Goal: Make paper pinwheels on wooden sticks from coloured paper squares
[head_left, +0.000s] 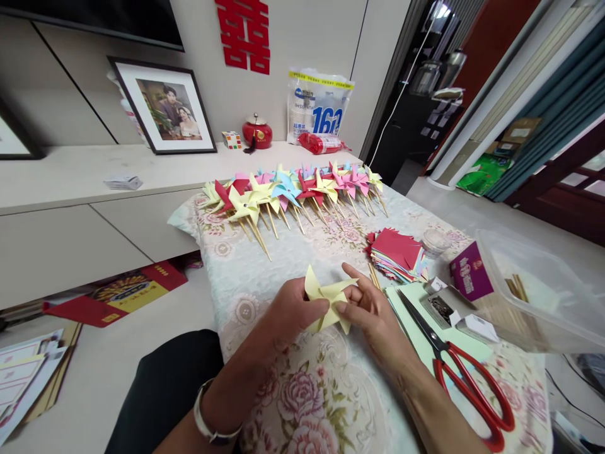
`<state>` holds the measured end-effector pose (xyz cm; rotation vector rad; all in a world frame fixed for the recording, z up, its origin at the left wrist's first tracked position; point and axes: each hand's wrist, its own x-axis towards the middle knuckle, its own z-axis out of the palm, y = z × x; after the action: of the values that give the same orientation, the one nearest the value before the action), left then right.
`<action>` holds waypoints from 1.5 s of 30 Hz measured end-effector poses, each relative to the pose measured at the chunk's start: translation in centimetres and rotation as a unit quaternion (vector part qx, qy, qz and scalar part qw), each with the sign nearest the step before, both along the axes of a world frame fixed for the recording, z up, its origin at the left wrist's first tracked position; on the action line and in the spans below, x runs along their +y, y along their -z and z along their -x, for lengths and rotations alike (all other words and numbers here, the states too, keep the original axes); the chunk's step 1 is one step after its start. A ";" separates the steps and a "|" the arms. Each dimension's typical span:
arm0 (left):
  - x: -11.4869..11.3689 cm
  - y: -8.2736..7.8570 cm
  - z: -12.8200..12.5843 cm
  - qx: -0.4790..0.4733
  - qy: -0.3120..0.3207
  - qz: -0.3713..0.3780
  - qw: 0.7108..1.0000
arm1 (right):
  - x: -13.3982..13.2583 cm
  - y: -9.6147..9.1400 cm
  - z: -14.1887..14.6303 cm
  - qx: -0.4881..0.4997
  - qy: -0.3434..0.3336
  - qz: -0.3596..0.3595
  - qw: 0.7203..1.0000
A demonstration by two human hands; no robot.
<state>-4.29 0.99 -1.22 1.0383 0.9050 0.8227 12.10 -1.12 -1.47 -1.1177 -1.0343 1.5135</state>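
Observation:
A pale yellow paper pinwheel (331, 291) with no stick visible is held above the floral tablecloth, between both hands. My left hand (300, 306) grips its left side, thumb near the folded centre. My right hand (371, 309) pinches the right side with thumb and fingers, the index finger raised behind the paper. Whether a pin is at the centre, I cannot tell. Right of my hands lie red-handled scissors (447, 347) on pale green paper (411, 302). A stack of cut coloured paper squares (397, 252) sits just beyond, with a red sheet on top.
Finished pinwheels on sticks (288, 189) lie in rows along the table's far side. At the right stand a clear plastic tub (543, 296) holding wooden sticks, an open small box of dark pins (442, 309) and a round clear container (435, 241). A white cabinet (165, 167) borders the table's back.

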 end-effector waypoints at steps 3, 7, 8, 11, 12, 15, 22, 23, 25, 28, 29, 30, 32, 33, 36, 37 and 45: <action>0.0 0.0 -0.3 0.013 0.000 -0.009 1.000 | -0.1 0.2 0.3 -0.018 0.004 -0.011 1.000; 0.0 0.1 -0.6 0.049 -0.003 -0.011 0.999 | -0.1 0.3 0.4 -0.058 0.035 -0.023 0.997; 0.0 0.2 -0.7 0.055 -0.005 -0.011 0.998 | -0.1 0.3 0.4 -0.066 0.038 -0.026 0.997; 0.0 0.4 -0.9 0.077 -0.023 -0.012 0.997 | -0.1 0.5 0.4 -0.087 0.039 -0.036 0.995; 0.0 0.4 -1.0 0.083 -0.027 -0.014 0.996 | 0.0 0.6 0.4 -0.093 0.040 -0.040 0.994; 0.0 0.6 -1.0 0.092 -0.031 -0.018 0.995 | 0.0 0.8 0.2 -0.107 0.045 -0.050 0.992; 0.4 0.5 -0.9 0.112 -0.043 -0.021 0.993 | 0.4 0.8 0.2 -0.105 0.025 -0.047 0.993; 0.5 0.3 -0.9 0.107 -0.044 -0.015 0.993 | 0.4 0.7 0.2 -0.103 0.020 -0.047 0.993; 0.5 -0.1 -0.7 0.095 -0.055 0.000 0.994 | 0.4 0.2 -0.3 -0.121 0.021 -0.049 0.991; 0.3 -0.5 -0.1 0.072 -0.089 0.027 0.993 | 0.0 -1.0 -2.3 -0.223 0.047 -0.092 0.969; 0.3 -0.6 0.2 0.063 -0.095 0.037 0.993 | -0.3 -1.5 -3.3 -0.275 0.057 -0.119 0.952; 0.3 -0.6 0.5 0.055 -0.096 0.045 0.993 | -0.5 -2.0 -4.6 -0.327 0.069 -0.149 0.931; 0.3 -0.6 1.1 0.042 -0.087 0.057 0.994 | -0.9 -3.2 -7.4 -0.429 0.085 -0.189 0.879; 0.4 -0.6 1.3 0.038 -0.080 0.060 0.994 | -1.0 -3.8 -8.9 -0.473 0.098 -0.196 0.853; 0.4 -0.9 1.6 0.020 -0.083 0.062 0.994 | -1.1 -5.3 -12.8 -0.621 0.098 -0.144 0.764; 0.4 -1.1 1.5 0.011 -0.090 0.062 0.994 | -1.0 -5.7 -13.8 -0.679 0.071 -0.118 0.721; 0.2 -2.6 0.0 -0.019 -0.117 0.064 0.991 | 0.4 -5.5 -15.1 -0.814 -0.082 -0.031 0.574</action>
<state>-4.26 1.22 1.39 0.8111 1.0469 0.9632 27.22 -0.76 4.03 -2.4224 -2.3243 0.0301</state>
